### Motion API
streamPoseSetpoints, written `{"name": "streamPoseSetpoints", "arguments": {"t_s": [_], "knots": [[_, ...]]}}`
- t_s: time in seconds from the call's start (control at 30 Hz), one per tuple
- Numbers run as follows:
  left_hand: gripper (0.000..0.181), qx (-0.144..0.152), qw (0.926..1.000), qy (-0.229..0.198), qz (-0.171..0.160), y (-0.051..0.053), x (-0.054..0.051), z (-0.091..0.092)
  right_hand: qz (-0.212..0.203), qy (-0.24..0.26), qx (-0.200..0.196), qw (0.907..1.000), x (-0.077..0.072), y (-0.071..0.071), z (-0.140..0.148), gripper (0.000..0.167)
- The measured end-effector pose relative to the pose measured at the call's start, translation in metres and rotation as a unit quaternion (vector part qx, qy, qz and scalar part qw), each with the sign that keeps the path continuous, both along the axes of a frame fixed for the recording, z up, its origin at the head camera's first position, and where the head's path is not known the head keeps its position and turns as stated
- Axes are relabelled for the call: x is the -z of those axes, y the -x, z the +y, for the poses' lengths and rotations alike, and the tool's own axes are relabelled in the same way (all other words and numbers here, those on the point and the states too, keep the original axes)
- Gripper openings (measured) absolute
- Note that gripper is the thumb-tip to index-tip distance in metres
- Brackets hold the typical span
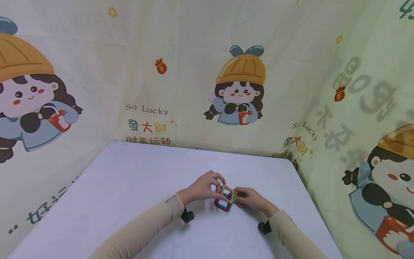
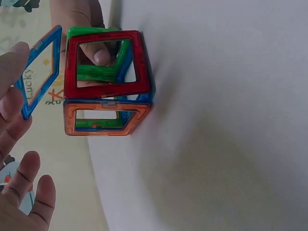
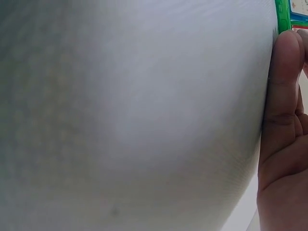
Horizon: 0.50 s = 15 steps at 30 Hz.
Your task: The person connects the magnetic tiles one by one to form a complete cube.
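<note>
My left hand (image 1: 204, 187) pinches a square magnetic tile (image 2: 56, 50) with an open middle, blue on one face and orange along its edge, in the left wrist view. Just beside this tile, apart from it there, stands a box of magnetic tiles (image 2: 108, 91) with red, orange, green and blue frames. The right hand (image 1: 253, 199) grips the green side of the box; its thumb (image 2: 101, 57) shows through the red frame. In the right wrist view a green edge (image 3: 283, 17) meets the fingertips at the top right corner.
The white table (image 1: 136, 172) spreads under both hands. A printed cloth (image 1: 187, 90) with cartoon figures hangs behind it and along the sides. Black straps with dark camera pieces (image 1: 187, 216) sit at both wrists.
</note>
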<state>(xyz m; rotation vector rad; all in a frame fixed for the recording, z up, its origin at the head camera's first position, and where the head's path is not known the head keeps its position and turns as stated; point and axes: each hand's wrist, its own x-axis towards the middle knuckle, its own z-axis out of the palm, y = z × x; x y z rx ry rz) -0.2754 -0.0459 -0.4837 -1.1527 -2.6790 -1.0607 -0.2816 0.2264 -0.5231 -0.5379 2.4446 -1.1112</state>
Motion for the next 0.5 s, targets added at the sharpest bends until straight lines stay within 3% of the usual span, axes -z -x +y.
{"name": "streamPoseSetpoints", "arguments": {"t_s": [0.27,0.5], "knots": [[0.039,-0.019,0.9993,0.028,-0.019,0.001,0.006,-0.002,-0.003,0.002,-0.002,1.0000,0.003,0.000,-0.003,0.023],[0.036,-0.028,0.9980,0.055,-0.010,0.002,0.012,-0.008,0.000,-0.011,0.003,0.9999,-0.001,0.000,-0.004,0.024]]}}
